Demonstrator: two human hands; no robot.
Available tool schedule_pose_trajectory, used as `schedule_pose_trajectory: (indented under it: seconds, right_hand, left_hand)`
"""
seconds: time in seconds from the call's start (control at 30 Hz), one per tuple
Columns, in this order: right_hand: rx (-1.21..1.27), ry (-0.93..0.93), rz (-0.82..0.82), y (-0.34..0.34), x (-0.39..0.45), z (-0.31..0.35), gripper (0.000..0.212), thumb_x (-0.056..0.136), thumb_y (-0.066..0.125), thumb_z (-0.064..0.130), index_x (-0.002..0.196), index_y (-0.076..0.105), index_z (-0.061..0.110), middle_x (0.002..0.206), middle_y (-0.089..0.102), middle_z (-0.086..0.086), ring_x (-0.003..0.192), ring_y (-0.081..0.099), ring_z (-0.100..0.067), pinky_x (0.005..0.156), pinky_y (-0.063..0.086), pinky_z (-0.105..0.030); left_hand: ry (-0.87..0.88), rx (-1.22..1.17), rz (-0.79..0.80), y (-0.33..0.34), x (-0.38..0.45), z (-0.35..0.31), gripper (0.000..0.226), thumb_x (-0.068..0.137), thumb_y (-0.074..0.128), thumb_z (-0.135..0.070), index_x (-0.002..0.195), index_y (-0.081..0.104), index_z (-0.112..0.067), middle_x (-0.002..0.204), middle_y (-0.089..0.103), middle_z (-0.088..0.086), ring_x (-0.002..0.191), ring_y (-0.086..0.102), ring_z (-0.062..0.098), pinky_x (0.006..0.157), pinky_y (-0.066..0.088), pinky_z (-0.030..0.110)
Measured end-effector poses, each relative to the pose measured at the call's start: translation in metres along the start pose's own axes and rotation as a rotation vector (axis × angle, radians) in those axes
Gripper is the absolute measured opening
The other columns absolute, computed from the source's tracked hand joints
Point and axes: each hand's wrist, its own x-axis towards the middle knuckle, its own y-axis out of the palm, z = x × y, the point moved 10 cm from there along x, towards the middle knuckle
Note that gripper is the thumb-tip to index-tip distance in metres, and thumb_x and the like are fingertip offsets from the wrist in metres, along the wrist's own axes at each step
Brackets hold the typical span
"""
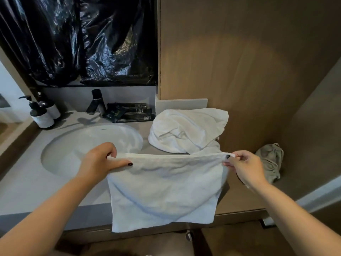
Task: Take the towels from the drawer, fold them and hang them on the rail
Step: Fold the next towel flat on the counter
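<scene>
A white towel (164,189) hangs stretched between my two hands in front of the vanity, its lower edge falling past the counter's front. My left hand (100,159) pinches the towel's upper left corner, thumb laid along the top edge. My right hand (243,165) pinches the upper right corner. Behind it, a second white towel (188,130) lies crumpled in a heap on the counter's right end. No rail or drawer shows plainly.
A round white sink (88,145) is set in the grey counter (22,185), with a black tap (96,102), two pump bottles (41,113) at the left and dark packets (129,112) behind. A grey-green cloth (271,161) lies on the floor by the wooden wall (239,61). Black plastic sheeting (83,39) covers the mirror.
</scene>
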Motion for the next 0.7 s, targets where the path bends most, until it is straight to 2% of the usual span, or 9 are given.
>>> schedule_pose_trajectory:
  seconds: [0.1,0.2,0.27,0.37,0.4,0.47,0.57,0.63,0.7]
  right_hand:
    - [-0.004,0.053,-0.057,0.012,0.019,-0.003,0.011,0.083,0.074,0.013,0.074,0.068,0.018,0.075,0.073,-0.006,0.081,0.072,-0.029,0.079,0.058,-0.056]
    - [-0.046,0.071,-0.113,0.032,0.04,-0.002,0.009,0.083,0.075,0.017,0.078,0.068,0.015,0.075,0.074,-0.004,0.077,0.074,-0.019,0.078,0.06,-0.049]
    - [-0.046,0.084,-0.145,0.047,0.055,0.0,0.011,0.084,0.074,0.016,0.08,0.066,0.01,0.076,0.074,-0.007,0.076,0.074,-0.015,0.08,0.059,-0.046]
    - [-0.043,0.072,-0.219,0.066,0.076,0.008,0.013,0.085,0.072,0.017,0.083,0.064,0.008,0.079,0.074,-0.008,0.081,0.073,-0.021,0.083,0.057,-0.046]
    - [-0.079,0.055,-0.253,0.071,0.083,0.012,0.013,0.085,0.073,0.019,0.084,0.064,0.009,0.081,0.073,-0.006,0.083,0.071,-0.022,0.081,0.056,-0.042]
    - [-0.157,0.036,-0.311,0.08,0.095,0.015,0.014,0.084,0.074,0.024,0.084,0.064,0.014,0.083,0.07,-0.002,0.085,0.067,-0.022,0.068,0.048,-0.028]
    - [-0.209,0.066,-0.282,0.099,0.107,0.003,0.011,0.085,0.072,0.02,0.085,0.062,0.016,0.081,0.064,0.001,0.086,0.064,-0.026,0.061,0.041,-0.023]
    - [-0.244,0.095,-0.218,0.116,0.11,-0.01,0.007,0.087,0.067,0.012,0.09,0.06,0.012,0.088,0.065,-0.005,0.093,0.064,-0.029,0.073,0.046,-0.03]
    - [-0.198,0.068,-0.169,0.131,0.102,-0.013,0.025,0.088,0.062,0.002,0.111,0.057,0.011,0.112,0.062,-0.012,0.103,0.062,-0.028,0.085,0.049,-0.032]
  left_hand:
    - [0.134,0.083,0.066,0.016,0.024,0.003,0.058,0.068,0.06,-0.067,0.063,0.037,-0.015,0.053,0.03,-0.008,0.048,0.026,0.012,0.047,0.025,0.026]
    - [0.073,0.142,0.124,0.036,0.049,0.034,0.059,0.076,0.077,-0.055,0.066,0.036,-0.014,0.048,0.027,-0.008,0.046,0.025,0.02,0.047,0.024,0.03]
    - [0.032,0.202,0.137,0.047,0.065,0.056,0.055,0.078,0.079,-0.046,0.069,0.036,-0.014,0.045,0.025,-0.009,0.043,0.025,0.021,0.046,0.021,0.028]
    - [0.109,0.216,0.096,0.059,0.087,0.074,0.054,0.084,0.059,-0.062,0.07,0.034,-0.016,0.044,0.028,-0.005,0.04,0.026,0.024,0.045,0.022,0.025]
    - [0.1,0.219,0.109,0.065,0.095,0.084,0.053,0.083,0.05,-0.067,0.071,0.033,-0.019,0.044,0.031,-0.004,0.04,0.027,0.023,0.045,0.023,0.025]
    - [-0.029,0.261,0.192,0.084,0.108,0.115,0.051,0.085,0.05,-0.07,0.071,0.03,-0.025,0.048,0.04,-0.005,0.044,0.035,0.018,0.046,0.026,0.027]
    - [-0.222,0.289,0.33,0.116,0.105,0.147,0.043,0.086,0.058,-0.063,0.077,0.036,-0.027,0.06,0.051,-0.007,0.057,0.046,0.015,0.052,0.03,0.03]
    - [-0.285,0.28,0.399,0.132,0.095,0.151,0.031,0.088,0.063,-0.05,0.089,0.043,-0.026,0.079,0.061,-0.001,0.071,0.055,0.021,0.061,0.039,0.033]
    - [-0.25,0.285,0.371,0.141,0.082,0.142,0.032,0.087,0.069,-0.031,0.111,0.053,-0.017,0.115,0.061,0.009,0.101,0.058,0.031,0.08,0.046,0.041]
